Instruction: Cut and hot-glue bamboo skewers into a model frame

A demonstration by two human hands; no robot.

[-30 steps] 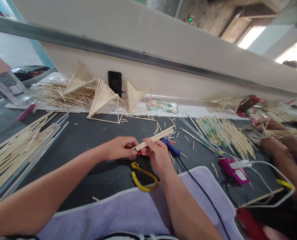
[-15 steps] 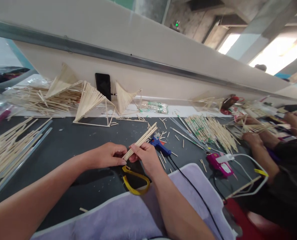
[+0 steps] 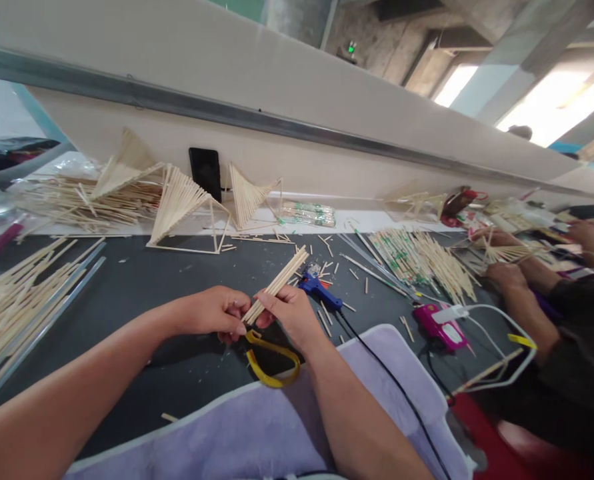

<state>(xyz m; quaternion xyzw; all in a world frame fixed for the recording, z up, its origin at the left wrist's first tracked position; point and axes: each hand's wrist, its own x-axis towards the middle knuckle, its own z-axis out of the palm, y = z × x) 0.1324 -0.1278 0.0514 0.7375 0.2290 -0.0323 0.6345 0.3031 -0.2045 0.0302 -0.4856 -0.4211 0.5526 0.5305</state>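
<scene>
My right hand [image 3: 289, 311] is closed round a small bundle of thin wooden sticks [image 3: 281, 273], which slants up and to the right. At the bundle's lower end, my left hand [image 3: 224, 313] has its thumb and fingers pinched on the stick ends. Just below both hands lies a tool with yellow loop handles [image 3: 274, 382]; its working end is hidden. Beside my right hand, a blue glue gun [image 3: 321, 291] lies on the dark tabletop [image 3: 197, 380], with short stick offcuts [image 3: 325, 317] scattered around it.
Built stick frames [image 3: 181, 207] stand at the back near a black phone [image 3: 205, 175]. Long sticks [image 3: 31, 293] lie at left, more sticks [image 3: 427, 260] at right. A pink power adapter [image 3: 440, 328], cables and a lilac cloth [image 3: 377, 373] lie nearer. Another person's hands [image 3: 509, 283] work at far right.
The bundle has shifted slightly left and down in my right hand. My left hand's fingers have curled further round its lower end. Other things stay put.
</scene>
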